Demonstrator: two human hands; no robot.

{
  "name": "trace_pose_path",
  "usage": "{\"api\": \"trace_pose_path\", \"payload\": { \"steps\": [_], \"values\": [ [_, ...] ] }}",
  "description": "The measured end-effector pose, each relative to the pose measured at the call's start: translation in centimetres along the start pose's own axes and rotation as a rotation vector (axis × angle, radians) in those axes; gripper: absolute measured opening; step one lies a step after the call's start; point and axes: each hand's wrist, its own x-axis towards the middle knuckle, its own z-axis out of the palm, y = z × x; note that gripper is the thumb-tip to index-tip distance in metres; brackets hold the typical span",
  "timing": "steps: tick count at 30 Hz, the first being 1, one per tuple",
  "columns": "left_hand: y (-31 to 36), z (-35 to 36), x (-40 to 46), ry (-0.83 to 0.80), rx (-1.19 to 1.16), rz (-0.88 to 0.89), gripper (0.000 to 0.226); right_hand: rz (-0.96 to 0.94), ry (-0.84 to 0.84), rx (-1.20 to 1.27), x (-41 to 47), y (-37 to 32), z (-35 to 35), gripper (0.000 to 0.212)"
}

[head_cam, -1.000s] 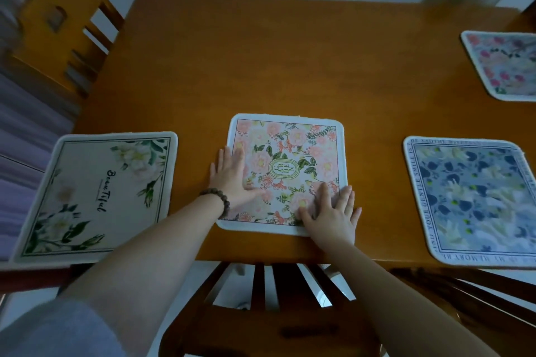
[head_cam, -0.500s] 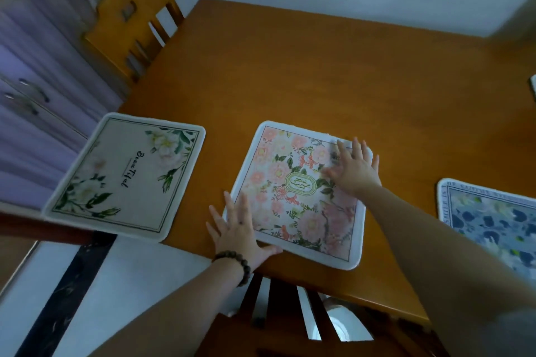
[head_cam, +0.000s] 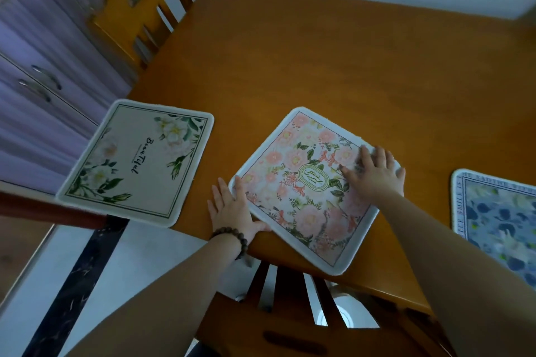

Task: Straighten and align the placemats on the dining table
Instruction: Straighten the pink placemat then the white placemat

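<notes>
A pink floral placemat lies skewed near the front edge of the wooden dining table, one corner close to the edge. My right hand presses flat on its far right part, fingers spread. My left hand, with a bead bracelet at the wrist, rests flat on the table against the mat's left edge, thumb under or at its border. A cream placemat with white flowers lies at the left, overhanging the table corner. A blue floral placemat lies at the right, partly cut off.
A wooden chair stands at the table's far left side. Another chair back is tucked in below me at the front edge. Purple cabinet doors line the left. A white wall runs behind the table.
My right hand has gone from the mat's near right corner to its far right part, and the pink mat has turned askew. The view has swung left, losing the far right mat.
</notes>
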Motion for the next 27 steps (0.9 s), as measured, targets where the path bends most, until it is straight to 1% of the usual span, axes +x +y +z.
{"api": "trace_pose_path", "payload": {
  "steps": [2,6,10,11,13,16,18,20,21,22,24,26,27],
  "values": [
    [-0.5,-0.3,0.5,0.024,-0.018,0.020,0.126,0.057,0.031,0.011,-2.0,0.8,0.8,0.083],
    [-1.4,-0.6,1.9,0.101,-0.066,0.069,0.100,0.121,0.044,0.060,-6.1,1.6,2.2,0.085],
    [-1.7,-0.9,3.9,0.142,-0.018,0.153,0.065,0.170,0.036,0.097,-10.2,0.5,3.4,0.085],
    [-1.8,-1.1,4.5,0.148,0.006,0.179,0.059,0.174,0.032,0.104,-11.2,0.1,3.7,0.085],
    [-1.9,-1.7,6.0,0.155,0.062,0.231,0.056,0.179,0.006,0.111,-13.1,-0.6,4.4,0.086],
    [-1.6,-3.0,8.3,0.126,0.157,0.308,0.057,0.173,-0.055,0.105,-15.2,-1.1,5.2,0.092],
    [-1.0,-4.1,9.4,0.082,0.188,0.336,0.058,0.164,-0.060,0.072,-15.9,-1.1,5.3,0.096],
    [-0.3,-4.6,9.7,0.067,0.165,0.338,0.060,0.168,-0.032,0.071,-16.0,-0.9,5.0,0.095],
    [-0.1,-4.7,9.4,0.071,0.133,0.327,0.065,0.178,-0.016,0.093,-15.8,-0.7,4.7,0.096],
    [-0.1,-4.7,8.8,0.077,0.095,0.309,0.075,0.188,-0.002,0.126,-15.4,-0.4,4.4,0.099],
    [-0.4,-4.2,6.9,0.072,0.039,0.276,0.106,0.183,0.019,0.195,-14.4,0.0,3.8,0.107],
    [-1.2,-3.4,4.6,0.016,0.053,0.270,0.132,0.158,0.008,0.224,-13.1,0.3,3.4,0.118],
    [-1.7,-2.9,3.4,-0.026,0.084,0.289,0.140,0.144,-0.007,0.220,-12.4,0.3,3.2,0.123]
  ]
}}
